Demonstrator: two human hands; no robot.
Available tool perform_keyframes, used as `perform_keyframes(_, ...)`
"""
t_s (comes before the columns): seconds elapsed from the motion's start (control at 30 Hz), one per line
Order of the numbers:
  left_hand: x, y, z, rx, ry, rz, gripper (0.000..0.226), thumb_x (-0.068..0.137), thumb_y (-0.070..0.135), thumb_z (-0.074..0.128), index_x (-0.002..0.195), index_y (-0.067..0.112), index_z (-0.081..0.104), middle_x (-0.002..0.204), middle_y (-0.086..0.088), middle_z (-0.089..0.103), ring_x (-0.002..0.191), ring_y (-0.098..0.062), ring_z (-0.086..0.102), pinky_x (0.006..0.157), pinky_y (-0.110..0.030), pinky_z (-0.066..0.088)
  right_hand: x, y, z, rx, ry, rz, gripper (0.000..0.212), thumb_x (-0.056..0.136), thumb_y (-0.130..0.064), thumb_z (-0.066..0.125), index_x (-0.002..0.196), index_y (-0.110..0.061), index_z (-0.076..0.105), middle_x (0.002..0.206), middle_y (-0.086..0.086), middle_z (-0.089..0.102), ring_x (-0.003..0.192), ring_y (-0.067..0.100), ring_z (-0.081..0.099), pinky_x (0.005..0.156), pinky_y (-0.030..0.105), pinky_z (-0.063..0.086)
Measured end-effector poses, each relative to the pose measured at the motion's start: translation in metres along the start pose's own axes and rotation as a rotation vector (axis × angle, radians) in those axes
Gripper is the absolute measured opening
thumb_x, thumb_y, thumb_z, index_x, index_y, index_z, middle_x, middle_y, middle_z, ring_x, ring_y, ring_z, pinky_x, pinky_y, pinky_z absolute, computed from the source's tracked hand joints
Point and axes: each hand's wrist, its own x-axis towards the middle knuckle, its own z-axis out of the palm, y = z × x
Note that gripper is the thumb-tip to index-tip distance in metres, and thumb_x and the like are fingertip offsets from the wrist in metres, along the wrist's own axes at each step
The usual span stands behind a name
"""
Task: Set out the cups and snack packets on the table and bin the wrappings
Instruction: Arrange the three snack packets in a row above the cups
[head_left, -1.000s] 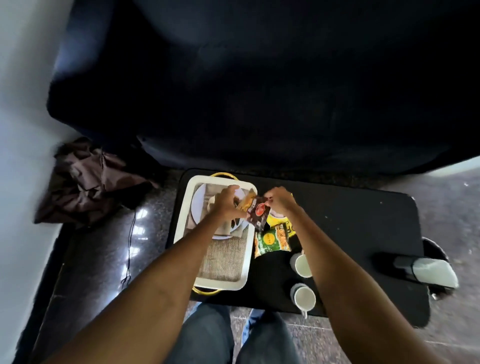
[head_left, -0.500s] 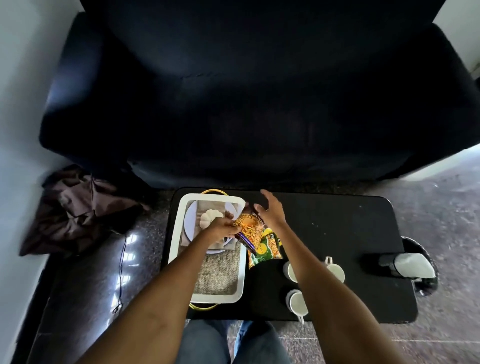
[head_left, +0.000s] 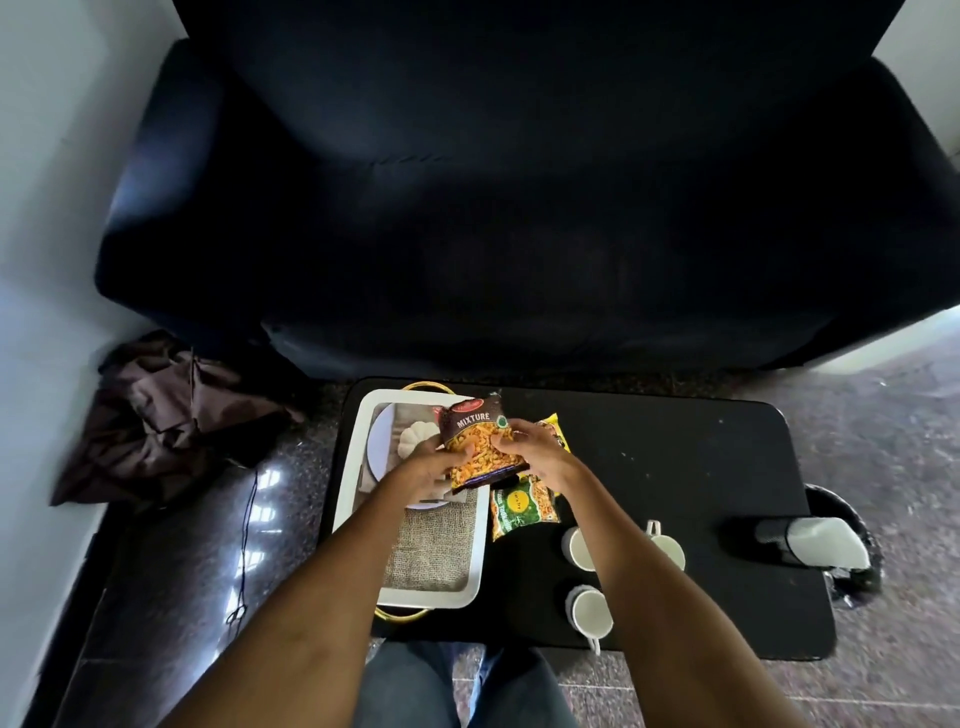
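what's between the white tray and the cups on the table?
Head view: a green snack packet lies flat on the table, between the white tray and the cups.

A dark navy sofa (head_left: 519, 208) fills the far side. Left of it stands a pale wall (head_left: 36, 208), with crumpled brown cloth (head_left: 156, 415) at its foot. Polished speckled stone floor (head_left: 883, 415) reflects light.

Black table (head_left: 675, 467) bears white tray (head_left: 358, 467), packets (head_left: 524, 512), cups (head_left: 589, 610)
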Motion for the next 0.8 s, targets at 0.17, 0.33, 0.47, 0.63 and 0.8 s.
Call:
perform_keyframes(0.17, 0.005, 0.009, 0.006, 0.059, 0.094, 0.118, 0.049, 0.083, 0.008, 0.068, 0.128, 0.003, 0.051, 0.132, -0.018, 0.058, 0.124, -0.032, 0.053, 0.107, -0.043, 0.041, 0.002, -0.006, -0.009, -0.019, -0.060, 0.021, 0.068, 0.083, -0.027, 0.069, 0.142, -0.017, 0.037, 0.143, 0.013, 0.045, 0.133, 0.029, 0.041, 0.113, 0.056, 0.025)
perform_keyframes(0.33, 0.008, 0.003, 0.013, 0.057, 0.021, 0.086, 0.055, 0.080, 0.015, 0.071, 0.130, 0.009, 0.049, 0.132, -0.015, 0.058, 0.121, -0.031, 0.052, 0.101, -0.045, 0.041, 0.001, 0.000, -0.011, -0.081, -0.019, -0.059, 0.052, 0.083, -0.014, 0.069, 0.130, -0.009, 0.050, 0.126, 0.009, 0.059, 0.128, 0.030, 0.048, 0.107, 0.043, 0.035)
perform_keyframes(0.47, 0.018, -0.007, 0.023, 0.068, 0.175, 0.073, 0.047, 0.076, 0.028, 0.075, 0.112, 0.003, 0.057, 0.116, -0.017, 0.067, 0.109, -0.029, 0.061, 0.094, -0.038, 0.047, -0.002, 0.010, -0.008, -0.192, -0.038, -0.025, 0.050, 0.079, -0.014, 0.073, 0.125, -0.010, 0.053, 0.104, 0.005, 0.065, 0.102, 0.024, 0.061, 0.070, 0.023, 0.049)
perform_keyframes(0.63, 0.026, -0.028, 0.026, -0.005, 0.378, 0.100, 0.050, 0.080, 0.027, 0.073, 0.116, -0.002, 0.055, 0.090, -0.007, 0.067, 0.058, -0.010, 0.061, 0.043, -0.010, 0.049, 0.011, 0.046, -0.003, 0.033, 0.107, 0.125, 0.054, 0.087, -0.037, 0.062, 0.131, -0.009, 0.047, 0.131, 0.015, 0.053, 0.118, 0.031, 0.055, 0.098, 0.044, 0.049)
perform_keyframes(0.8, 0.041, -0.061, -0.003, 0.005, 0.406, 0.086, 0.058, 0.074, 0.021, 0.078, 0.124, 0.005, 0.052, 0.116, -0.016, 0.066, 0.092, -0.028, 0.068, 0.065, -0.023, 0.058, 0.038, 0.098, -0.014, -0.784, 0.297, 0.035, 0.056, 0.086, -0.024, 0.064, 0.136, -0.013, 0.040, 0.138, 0.009, 0.048, 0.126, 0.026, 0.046, 0.097, 0.039, 0.045)
